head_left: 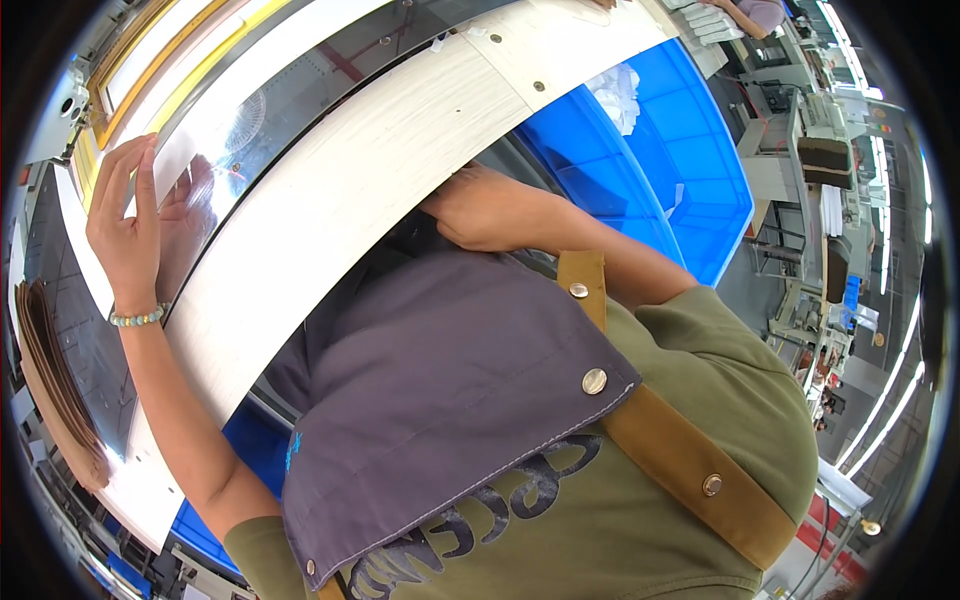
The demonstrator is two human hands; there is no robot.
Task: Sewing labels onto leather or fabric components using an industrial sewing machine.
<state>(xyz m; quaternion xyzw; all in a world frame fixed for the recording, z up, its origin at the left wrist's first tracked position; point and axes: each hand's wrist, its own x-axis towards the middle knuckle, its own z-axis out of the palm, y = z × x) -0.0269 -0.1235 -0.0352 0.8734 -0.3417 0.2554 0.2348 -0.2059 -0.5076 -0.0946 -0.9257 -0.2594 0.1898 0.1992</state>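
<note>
My left hand (130, 225) is raised over the left part of the table, with a beaded bracelet at its wrist. Its fingers are stretched out and apart beside a glossy, mirror-like plate (240, 150), which reflects the hand. I see nothing held in it. My right hand (490, 210) is at the near edge of the pale wooden tabletop (370, 160), just in front of my body. Its fingers curl inward, and the tips are hidden at the table edge, so what they hold, if anything, does not show. A dark grey apron (450, 330) with brown straps hangs below it.
Blue plastic bins (690, 140) stand right of the table, with white pieces (615, 98) inside. Yellow and wooden frames (150, 60) lie beyond the plate. Stacked brown sheets (60, 380) lie at far left. A co-worker's arm (745, 20) shows at top right, near white bundles.
</note>
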